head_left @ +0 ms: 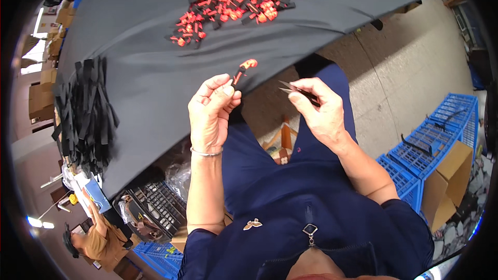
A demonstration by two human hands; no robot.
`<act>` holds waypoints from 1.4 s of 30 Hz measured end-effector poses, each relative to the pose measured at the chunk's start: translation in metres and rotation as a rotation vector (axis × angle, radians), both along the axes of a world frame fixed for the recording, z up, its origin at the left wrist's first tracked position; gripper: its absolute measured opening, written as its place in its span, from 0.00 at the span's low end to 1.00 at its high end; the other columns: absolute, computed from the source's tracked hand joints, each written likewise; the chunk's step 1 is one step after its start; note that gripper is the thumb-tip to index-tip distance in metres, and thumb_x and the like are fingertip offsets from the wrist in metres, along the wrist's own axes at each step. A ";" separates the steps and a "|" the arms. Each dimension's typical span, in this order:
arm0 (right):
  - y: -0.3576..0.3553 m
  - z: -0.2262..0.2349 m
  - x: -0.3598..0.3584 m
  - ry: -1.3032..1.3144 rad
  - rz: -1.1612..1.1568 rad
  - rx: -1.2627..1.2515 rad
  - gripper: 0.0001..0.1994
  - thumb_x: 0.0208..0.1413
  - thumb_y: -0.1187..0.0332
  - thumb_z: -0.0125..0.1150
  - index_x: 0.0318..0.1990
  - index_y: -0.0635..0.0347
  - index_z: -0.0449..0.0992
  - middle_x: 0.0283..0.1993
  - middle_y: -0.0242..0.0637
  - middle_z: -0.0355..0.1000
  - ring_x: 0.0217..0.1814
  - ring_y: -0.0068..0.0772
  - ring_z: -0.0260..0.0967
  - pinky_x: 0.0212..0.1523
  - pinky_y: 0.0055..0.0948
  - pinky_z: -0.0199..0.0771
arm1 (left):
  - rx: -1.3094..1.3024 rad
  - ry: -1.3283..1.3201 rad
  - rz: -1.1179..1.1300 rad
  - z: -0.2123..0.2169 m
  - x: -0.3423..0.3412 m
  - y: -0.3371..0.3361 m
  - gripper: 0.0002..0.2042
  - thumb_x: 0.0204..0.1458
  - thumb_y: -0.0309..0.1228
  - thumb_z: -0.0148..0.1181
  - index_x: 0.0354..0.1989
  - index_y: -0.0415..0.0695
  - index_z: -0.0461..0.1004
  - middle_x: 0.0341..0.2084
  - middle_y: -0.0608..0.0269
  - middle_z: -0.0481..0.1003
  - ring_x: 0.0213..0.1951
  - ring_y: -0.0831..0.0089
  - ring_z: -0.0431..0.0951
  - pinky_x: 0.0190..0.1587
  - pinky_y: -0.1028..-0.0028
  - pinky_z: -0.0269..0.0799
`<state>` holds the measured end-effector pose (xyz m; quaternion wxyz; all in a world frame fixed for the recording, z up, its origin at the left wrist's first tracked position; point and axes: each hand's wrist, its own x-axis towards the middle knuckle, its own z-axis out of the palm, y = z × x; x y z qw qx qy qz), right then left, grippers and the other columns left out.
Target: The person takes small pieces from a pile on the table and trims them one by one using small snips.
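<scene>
My left hand (211, 105), a bracelet at its wrist, pinches a short black strip (237, 79) with an orange-red piece at its upper end. Thumb and fingertips cover the strip's lower part. To the right, my right hand (322, 111) is closed round a small dark tool with two pointed tips (285, 87), which are apart and aimed left toward the strip without touching it. Whether it is tweezers or thread snips I cannot tell. Beyond both hands, a heap of similar black and orange-red pieces (233, 0) lies on the dark cloth-covered table (150, 78).
Many loose black strips (88, 114) hang over the table's left end. Blue plastic crates (420, 150) and an open cardboard box (454, 184) stand at the right. A dark basket (158, 205) holds things at lower left, where another person (98, 238) also appears.
</scene>
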<state>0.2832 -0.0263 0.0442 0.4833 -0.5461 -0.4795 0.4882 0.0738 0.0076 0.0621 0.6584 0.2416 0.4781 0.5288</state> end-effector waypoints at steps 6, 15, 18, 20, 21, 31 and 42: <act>-0.006 0.007 0.001 -0.467 0.005 0.416 0.14 0.42 0.75 0.68 0.38 0.63 0.75 0.28 0.35 0.72 0.27 0.25 0.69 0.30 0.21 0.67 | 0.002 0.055 -0.050 -0.002 0.029 -0.037 0.10 0.48 0.19 0.58 0.41 0.34 0.71 0.29 0.59 0.76 0.28 0.75 0.78 0.34 0.79 0.75; -0.018 0.002 0.009 -0.772 -0.081 0.602 0.16 0.36 0.72 0.71 0.36 0.61 0.76 0.26 0.34 0.72 0.25 0.31 0.67 0.26 0.26 0.65 | -0.018 0.045 -0.080 -0.005 0.047 -0.049 0.10 0.49 0.19 0.57 0.40 0.35 0.71 0.29 0.60 0.76 0.29 0.77 0.77 0.35 0.80 0.74; -0.021 0.001 0.010 -0.825 -0.083 0.615 0.16 0.36 0.70 0.71 0.36 0.60 0.76 0.26 0.33 0.72 0.25 0.32 0.67 0.26 0.27 0.65 | -0.042 0.039 -0.091 -0.006 0.048 -0.050 0.09 0.49 0.19 0.57 0.40 0.35 0.71 0.29 0.60 0.76 0.29 0.78 0.77 0.35 0.80 0.74; -0.021 -0.003 0.012 -0.826 -0.097 0.642 0.16 0.36 0.70 0.71 0.36 0.60 0.76 0.26 0.33 0.72 0.25 0.32 0.67 0.26 0.26 0.65 | -0.054 0.034 -0.104 -0.007 0.049 -0.050 0.09 0.49 0.19 0.57 0.40 0.35 0.71 0.29 0.60 0.76 0.29 0.77 0.77 0.35 0.80 0.74; -0.021 -0.004 0.013 -0.827 -0.095 0.638 0.16 0.36 0.70 0.71 0.36 0.60 0.76 0.26 0.33 0.72 0.25 0.32 0.67 0.26 0.26 0.65 | -0.062 0.030 -0.117 -0.008 0.050 -0.049 0.09 0.49 0.19 0.57 0.40 0.35 0.70 0.29 0.60 0.76 0.29 0.77 0.77 0.35 0.80 0.74; -0.016 -0.018 0.022 -0.642 -0.090 0.529 0.14 0.37 0.67 0.71 0.34 0.58 0.76 0.24 0.31 0.71 0.23 0.30 0.65 0.23 0.25 0.64 | -0.128 -0.031 -0.117 -0.021 0.050 -0.048 0.10 0.50 0.19 0.57 0.41 0.35 0.69 0.28 0.58 0.77 0.28 0.76 0.78 0.34 0.79 0.75; -0.023 -0.020 0.016 -0.564 -0.001 0.362 0.12 0.40 0.68 0.69 0.32 0.60 0.75 0.26 0.33 0.72 0.24 0.28 0.67 0.26 0.23 0.65 | -0.133 -0.074 -0.103 -0.027 0.053 -0.049 0.09 0.50 0.18 0.56 0.41 0.36 0.69 0.29 0.58 0.77 0.28 0.76 0.78 0.34 0.79 0.76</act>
